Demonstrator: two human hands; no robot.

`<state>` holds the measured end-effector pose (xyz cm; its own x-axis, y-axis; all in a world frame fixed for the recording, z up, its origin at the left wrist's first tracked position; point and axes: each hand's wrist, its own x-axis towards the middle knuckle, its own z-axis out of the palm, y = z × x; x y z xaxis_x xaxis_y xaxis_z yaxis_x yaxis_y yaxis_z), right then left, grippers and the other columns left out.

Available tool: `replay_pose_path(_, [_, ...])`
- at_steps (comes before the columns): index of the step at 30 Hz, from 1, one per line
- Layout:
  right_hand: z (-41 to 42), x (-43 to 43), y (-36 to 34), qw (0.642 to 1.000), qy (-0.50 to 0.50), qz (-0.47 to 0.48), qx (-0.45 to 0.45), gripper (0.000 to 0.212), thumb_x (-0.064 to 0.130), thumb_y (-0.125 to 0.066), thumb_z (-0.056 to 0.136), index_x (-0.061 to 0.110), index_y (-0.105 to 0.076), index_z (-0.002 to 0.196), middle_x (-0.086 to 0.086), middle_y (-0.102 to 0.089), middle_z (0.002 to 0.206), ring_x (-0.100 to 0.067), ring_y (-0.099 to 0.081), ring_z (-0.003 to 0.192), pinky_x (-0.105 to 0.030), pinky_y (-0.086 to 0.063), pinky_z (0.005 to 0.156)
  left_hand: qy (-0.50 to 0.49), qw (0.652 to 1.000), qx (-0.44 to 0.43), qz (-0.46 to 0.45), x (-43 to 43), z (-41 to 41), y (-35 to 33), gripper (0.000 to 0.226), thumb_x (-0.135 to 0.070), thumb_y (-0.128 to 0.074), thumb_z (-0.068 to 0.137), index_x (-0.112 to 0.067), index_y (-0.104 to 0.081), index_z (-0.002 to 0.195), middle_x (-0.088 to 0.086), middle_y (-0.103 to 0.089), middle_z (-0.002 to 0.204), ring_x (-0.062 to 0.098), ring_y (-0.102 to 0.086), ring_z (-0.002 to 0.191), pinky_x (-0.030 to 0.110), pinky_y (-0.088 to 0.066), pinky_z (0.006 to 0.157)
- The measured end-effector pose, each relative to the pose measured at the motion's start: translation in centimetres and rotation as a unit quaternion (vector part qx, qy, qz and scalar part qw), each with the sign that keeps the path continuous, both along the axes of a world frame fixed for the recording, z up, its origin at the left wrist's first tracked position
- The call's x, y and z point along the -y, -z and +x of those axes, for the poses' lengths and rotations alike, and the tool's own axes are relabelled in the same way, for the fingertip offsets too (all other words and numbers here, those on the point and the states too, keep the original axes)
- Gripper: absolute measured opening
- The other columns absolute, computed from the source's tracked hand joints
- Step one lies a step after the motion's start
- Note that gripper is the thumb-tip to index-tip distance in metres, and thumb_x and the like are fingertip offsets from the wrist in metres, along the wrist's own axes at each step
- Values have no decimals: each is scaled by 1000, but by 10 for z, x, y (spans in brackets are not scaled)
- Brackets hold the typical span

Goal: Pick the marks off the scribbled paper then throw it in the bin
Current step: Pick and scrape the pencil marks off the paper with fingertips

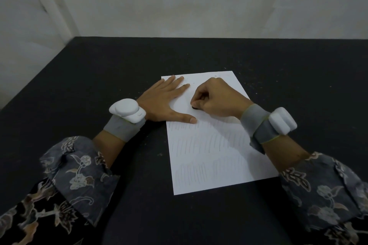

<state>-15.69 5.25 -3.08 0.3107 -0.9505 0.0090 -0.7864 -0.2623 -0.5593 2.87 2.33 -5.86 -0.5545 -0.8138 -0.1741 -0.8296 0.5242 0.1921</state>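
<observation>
**Erasing underway, most of the sheet still marked**

Black tabletop (199, 55) fills the view below a pale wall, and the scribbled paper (209, 145) lies flat on it, slightly skewed, near the person's front edge. Its far part looks clean; rows of faint pencil strokes (199, 169) still cover the near two thirds. Small crumbs (217, 76) speckle the far edge of the sheet and the table beyond it. No bin shows anywhere in view.

The left hand (165, 101) lies flat with fingers spread and straight, pressing the far left part of the sheet, its thumb stretched along the line where the marks begin. The right hand (217, 97) is curled tight, its fingertips pinching a small dark eraser (194, 107) whose tip touches the paper just beside that thumb. Both wrists carry white wrist devices (127, 110) on grey straps.

As a judgement, the erasing step is in hand and well short of done. The main risk is creasing or tearing: only the far left of the sheet is pinned, so a hard stroke toward the near, unheld part could buckle it. The dark eraser might also smear graphite rather than lift it. The right forearm lies over the marked area and may smudge the strokes under it
</observation>
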Motion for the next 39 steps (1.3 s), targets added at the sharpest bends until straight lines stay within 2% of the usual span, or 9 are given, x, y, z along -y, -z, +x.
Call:
replay_pose_path(2, [-2,2,-1,1000,5,-3,-1,11,8,-64,84,13,-74,85,5,-69,81,-7,-62,75,-16,-52,71,0,1000,3,1,0,-1,-1,127,-95,-23,47,-32,5,153,-8,15,160,11,17,146,32,12,115])
replay_pose_path(6, [-9,14,2,996,83,-40,21,12,4,-61,86,7,-73,88,5,-66,79,-5,-60,71,-10,-49,63,0,1000,4,-1,0,0,-1,127,-95,-23,46,-32,5,153,-8,16,160,11,17,146,30,14,113])
replay_pose_path(11, [-3,-1,-5,1000,-17,14,-8,10,7,-66,83,13,-74,85,9,-68,78,-7,-63,75,-15,-52,71,-2,1000,9,0,1,0,0,124,-95,-32,52,-33,7,152,-9,17,160,10,18,146,28,15,110])
replay_pose_path(17, [-4,12,-2,997,65,-47,-11,15,-1,-58,82,3,-72,84,-4,-69,84,-15,-64,76,-30,-58,74,-1,1000,5,-9,0,0,-1,127,-95,-22,46,-32,5,153,-9,16,160,11,17,146,28,15,110])
replay_pose_path(23, [-3,1,-5,999,-9,-2,-32,11,7,-64,84,11,-74,87,4,-67,83,-12,-63,78,-22,-54,73,0,1000,2,-4,1,1,-1,127,-96,-23,46,-33,6,152,-9,17,160,10,18,146,29,14,112])
replay_pose_path(29, [-8,18,4,989,118,-90,1,14,0,-56,81,1,-70,81,-7,-67,84,-22,-63,75,-40,-58,75,2,1000,7,-7,0,-1,-1,128,-96,-22,46,-32,6,153,-8,17,160,11,18,146,29,15,110])
replay_pose_path(31, [-4,14,4,991,106,-77,-9,13,2,-57,82,2,-70,83,-8,-66,88,-22,-63,77,-40,-57,76,1,1000,8,-4,0,-1,-1,126,-96,-27,49,-32,6,153,-8,17,160,11,18,146,29,15,111])
replay_pose_path(34, [1,6,-1,999,34,-22,-23,14,4,-60,81,6,-74,82,-4,-70,83,-18,-65,76,-35,-58,75,3,1000,4,-6,0,0,0,126,-95,-25,48,-33,7,152,-9,17,160,10,18,146,28,15,110])
replay_pose_path(39, [-4,18,1,991,117,-64,7,16,1,-56,83,-1,-72,85,-10,-69,90,-20,-64,83,-34,-57,77,-1,1000,10,-4,0,-1,-2,117,-89,-33,58,-32,7,152,-8,18,160,12,18,146,30,15,112])
